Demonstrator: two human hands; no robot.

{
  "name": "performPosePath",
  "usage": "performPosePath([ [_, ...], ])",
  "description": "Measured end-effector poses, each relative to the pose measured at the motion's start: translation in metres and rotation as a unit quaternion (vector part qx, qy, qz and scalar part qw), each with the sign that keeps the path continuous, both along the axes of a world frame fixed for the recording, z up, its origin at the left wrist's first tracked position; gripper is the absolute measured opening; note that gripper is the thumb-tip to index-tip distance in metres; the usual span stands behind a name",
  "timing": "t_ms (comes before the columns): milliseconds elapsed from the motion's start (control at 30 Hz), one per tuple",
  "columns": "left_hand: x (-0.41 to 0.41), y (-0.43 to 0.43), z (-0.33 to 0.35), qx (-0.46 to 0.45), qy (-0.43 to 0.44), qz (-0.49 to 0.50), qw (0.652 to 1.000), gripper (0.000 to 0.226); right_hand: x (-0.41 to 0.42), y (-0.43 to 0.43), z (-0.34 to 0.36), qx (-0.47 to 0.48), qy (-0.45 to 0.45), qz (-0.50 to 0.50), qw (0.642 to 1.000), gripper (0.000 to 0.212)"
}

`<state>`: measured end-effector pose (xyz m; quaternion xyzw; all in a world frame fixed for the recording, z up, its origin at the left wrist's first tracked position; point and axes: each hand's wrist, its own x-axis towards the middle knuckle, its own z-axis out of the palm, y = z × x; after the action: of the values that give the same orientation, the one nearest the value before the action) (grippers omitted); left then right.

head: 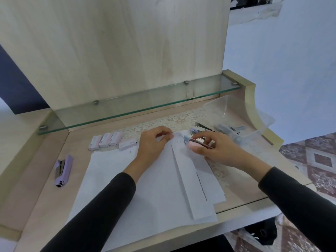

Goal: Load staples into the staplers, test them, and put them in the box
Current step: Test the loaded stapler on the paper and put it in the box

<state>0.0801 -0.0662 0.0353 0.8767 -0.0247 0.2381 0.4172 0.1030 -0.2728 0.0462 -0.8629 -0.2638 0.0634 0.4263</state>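
1. On desk (41, 200) centre, I see R hand (218, 148) gripping pink stapler (193, 146), fingers curled over it, at far end of folded paper (190, 179).
2. L hand (154, 144) pinches paper's top edge.
3. Purple stapler (62, 170) lies far left; staple boxes (111, 140) beside L hand; clear box (221, 104) at right.

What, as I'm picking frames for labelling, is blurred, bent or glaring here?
Head view: the wide-angle lens bows the glass shelf and the desk edges; light is soft and even, shadows faint, no strong glare; the clear box is hazy, its outline hard to trace; the pink stapler in the right hand looks slightly soft.
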Motion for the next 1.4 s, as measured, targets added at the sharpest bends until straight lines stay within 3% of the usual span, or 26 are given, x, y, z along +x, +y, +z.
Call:
performPosePath([
  [333, -0.004, 0.004, 0.021, 0.06, -0.155, -0.033, 0.986, 0.008, 0.008, 0.013, 0.02, 0.026, -0.038, -0.015, 0.999, 0.03],
  [500, -0.01, 0.007, 0.03, 0.017, -0.151, -0.025, 0.988, 0.017, 0.01, 0.008, 0.031, 0.033, -0.026, -0.025, 0.999, 0.037],
  [700, -0.012, -0.001, 0.037, 0.025, -0.144, -0.049, 0.988, 0.012, -0.006, 0.021, 0.033, -0.01, -0.02, 0.032, 0.999, 0.01],
  [867, -0.017, -0.001, 0.038, 0.047, -0.175, -0.057, 0.982, 0.009, -0.012, 0.024, 0.035, -0.059, -0.051, 0.052, 0.996, 0.047],
  [1400, -0.028, -0.001, 0.047, 0.089, -0.216, -0.087, 0.969, 0.009, -0.019, 0.025, 0.039, -0.072, -0.119, 0.05, 0.989, 0.043],
])
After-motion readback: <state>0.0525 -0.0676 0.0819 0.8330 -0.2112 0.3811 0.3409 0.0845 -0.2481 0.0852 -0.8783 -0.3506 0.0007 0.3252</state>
